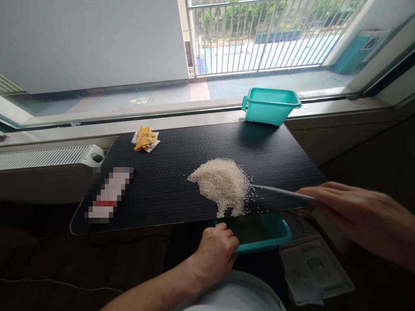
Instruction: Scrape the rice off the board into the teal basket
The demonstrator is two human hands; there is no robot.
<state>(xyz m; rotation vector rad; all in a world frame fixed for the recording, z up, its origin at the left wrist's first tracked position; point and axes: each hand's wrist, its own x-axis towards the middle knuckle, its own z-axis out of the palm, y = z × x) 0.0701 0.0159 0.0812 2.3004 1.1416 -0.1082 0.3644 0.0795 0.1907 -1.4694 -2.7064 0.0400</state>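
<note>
A heap of white rice (pixel 223 179) lies on the dark wood-grain table (pixel 162 177), with loose grains scattered on its right side and two small tongues reaching the front edge. My right hand (pixel 359 216) is closed on the end of a thin, pale, flat tool (pixel 282 191), seen nearly edge-on. Its far end meets the right side of the heap, and its exact kind does not show. Below the table's front edge, my left hand (pixel 218 250) grips the left side of a teal plastic container (pixel 264 246). The container's inside is dark, so its contents cannot be made out.
A second teal container (pixel 269 110) with a side handle stands at the back right corner by the window. A folded yellow cloth (pixel 145 139) rests on white paper at the back left. A pixelated flat item (pixel 110 194) lies at the left. Papers (pixel 316 268) are below right.
</note>
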